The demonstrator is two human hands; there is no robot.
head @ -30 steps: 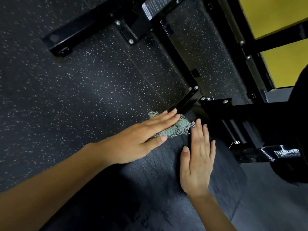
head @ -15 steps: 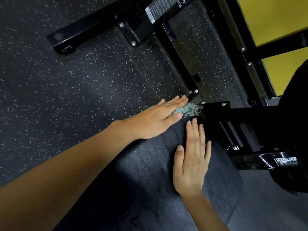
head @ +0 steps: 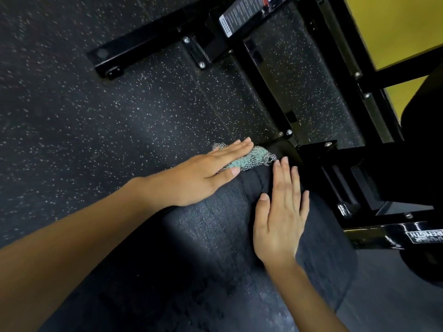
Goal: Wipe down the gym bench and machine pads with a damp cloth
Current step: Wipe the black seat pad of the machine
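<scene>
— At twelve o'clock on the bench pad (head: pixel 215 236), what lies there?
— A green mesh cloth (head: pixel 257 159), pressed flat by the left hand (head: pixel 203 173), fingers straight.
— And the right hand (head: pixel 280 212)?
— Five o'clock of the cloth, spread flat on the pad.

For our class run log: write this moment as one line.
left hand: presses cloth on pad | right hand: flat on pad

Dim overall, bright patch on bench pad (head: pixel 215 226) — glare on frame (head: pixel 393 232), edges bowed
</scene>
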